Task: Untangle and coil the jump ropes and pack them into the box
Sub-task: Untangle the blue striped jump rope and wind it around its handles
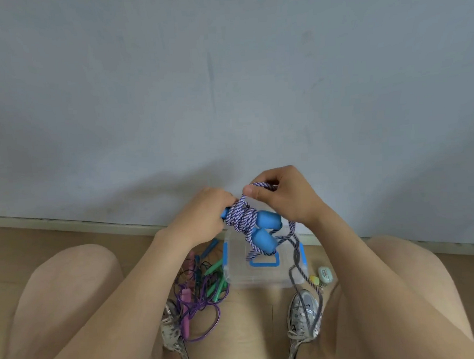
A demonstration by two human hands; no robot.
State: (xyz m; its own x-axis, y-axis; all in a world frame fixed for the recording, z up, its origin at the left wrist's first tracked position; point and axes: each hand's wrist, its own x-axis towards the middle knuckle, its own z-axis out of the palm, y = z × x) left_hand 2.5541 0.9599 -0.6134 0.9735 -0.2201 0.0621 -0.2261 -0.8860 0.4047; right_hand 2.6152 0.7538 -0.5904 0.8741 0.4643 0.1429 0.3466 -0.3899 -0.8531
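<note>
The left hand grips the blue foam handles; just beside it the right hand pinches the purple-and-white braided rope. Each wrap should lie snug.

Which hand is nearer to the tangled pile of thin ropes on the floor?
Left. The left hand is above the pile, gripping the braided rope bundle; the right hand pinches that rope farther right, over the box.
</note>
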